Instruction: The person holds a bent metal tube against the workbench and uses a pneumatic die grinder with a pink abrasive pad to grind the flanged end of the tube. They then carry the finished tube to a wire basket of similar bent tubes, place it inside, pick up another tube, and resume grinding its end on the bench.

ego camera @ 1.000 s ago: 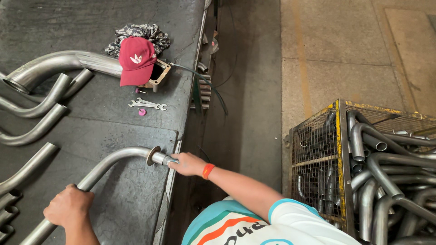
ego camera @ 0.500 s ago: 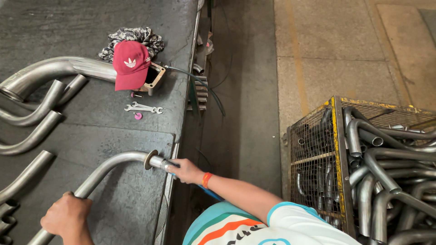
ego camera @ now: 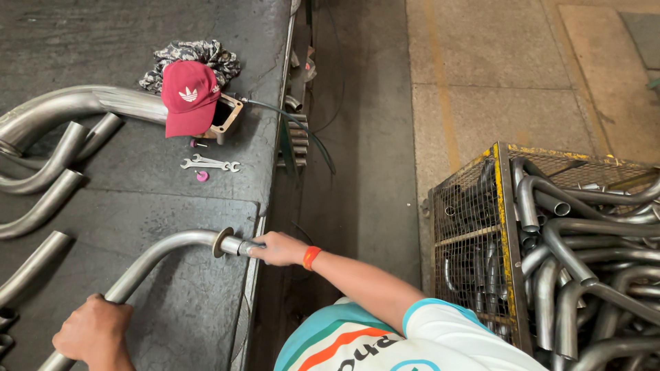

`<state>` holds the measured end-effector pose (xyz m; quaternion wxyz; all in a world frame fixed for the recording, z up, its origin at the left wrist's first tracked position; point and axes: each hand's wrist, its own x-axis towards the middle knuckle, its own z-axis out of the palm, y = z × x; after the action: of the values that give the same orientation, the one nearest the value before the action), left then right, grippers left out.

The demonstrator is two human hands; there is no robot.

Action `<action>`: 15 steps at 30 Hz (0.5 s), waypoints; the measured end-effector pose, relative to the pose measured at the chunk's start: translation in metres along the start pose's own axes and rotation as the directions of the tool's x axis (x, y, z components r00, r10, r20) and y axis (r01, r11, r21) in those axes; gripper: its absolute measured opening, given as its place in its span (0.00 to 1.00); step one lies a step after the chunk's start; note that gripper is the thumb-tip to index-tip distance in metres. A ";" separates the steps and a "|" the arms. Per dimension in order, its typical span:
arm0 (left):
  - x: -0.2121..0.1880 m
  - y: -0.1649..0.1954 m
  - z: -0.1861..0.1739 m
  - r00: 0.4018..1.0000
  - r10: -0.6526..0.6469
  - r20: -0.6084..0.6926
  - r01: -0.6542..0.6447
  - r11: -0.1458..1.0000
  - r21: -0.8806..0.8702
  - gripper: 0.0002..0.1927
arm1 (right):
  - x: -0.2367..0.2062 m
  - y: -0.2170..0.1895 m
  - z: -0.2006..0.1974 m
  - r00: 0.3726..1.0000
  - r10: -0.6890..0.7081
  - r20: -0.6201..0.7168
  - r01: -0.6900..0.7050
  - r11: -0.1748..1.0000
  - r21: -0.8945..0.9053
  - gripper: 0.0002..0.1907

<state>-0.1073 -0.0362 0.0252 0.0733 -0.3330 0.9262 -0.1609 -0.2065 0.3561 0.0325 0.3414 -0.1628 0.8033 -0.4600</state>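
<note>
Across the dark, scuffed metal tabletop (ego camera: 137,41) that fills the left of the scene, the long curved grey steel pipe with a flat ring flange near its right end (ego camera: 168,249) lies from the near left corner up to the right edge of the tabletop, where its short end sticks out. It looks rigid and fairly heavy for its length, with a smooth bare surface that could slip in a dry palm; I judge it needs 2 holds set well apart, 1 on the straight run and 1 at the flanged end, as it is held now. To the far right on the floor stands the yellow wire-mesh cage full of similar bent pipes (ego camera: 505,227). More bent pipes (ego camera: 41,165) lie at the left of the tabletop.

Farther off rest the red cap (ego camera: 187,103) and the small silver double-ended spanner (ego camera: 210,164).

The left hand (ego camera: 96,333) sits at the near left, fingers wrapped closed around the straight run. The right hand (ego camera: 280,249), an orange band on its wrist, reaches left with the forearm stretched out, fingers closed on the stub just right of the flange.
</note>
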 end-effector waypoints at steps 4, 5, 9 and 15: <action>-0.001 0.000 -0.001 1.000 -0.005 -0.009 0.005 1.000 -0.016 0.17 | -0.002 0.004 0.000 0.988 0.135 0.071 -0.146 0.973 0.179 0.26; -0.001 -0.001 -0.001 1.000 -0.001 -0.016 0.001 1.000 -0.020 0.17 | -0.005 0.004 0.005 0.990 0.133 0.054 -0.142 0.962 0.234 0.26; -0.001 0.001 -0.001 1.000 -0.003 -0.001 0.003 1.000 -0.007 0.14 | -0.014 0.002 0.023 0.982 -0.019 -0.189 0.054 0.983 0.178 0.25; 0.000 0.000 -0.001 1.000 0.005 -0.016 -0.005 1.000 -0.013 0.15 | -0.014 -0.002 0.033 0.951 -0.137 -0.277 0.061 0.963 -0.264 0.24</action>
<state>-0.1075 -0.0357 0.0260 0.0641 -0.3297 0.9287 -0.1572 -0.1739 0.3426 0.0288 0.1718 -0.1755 0.8876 -0.3897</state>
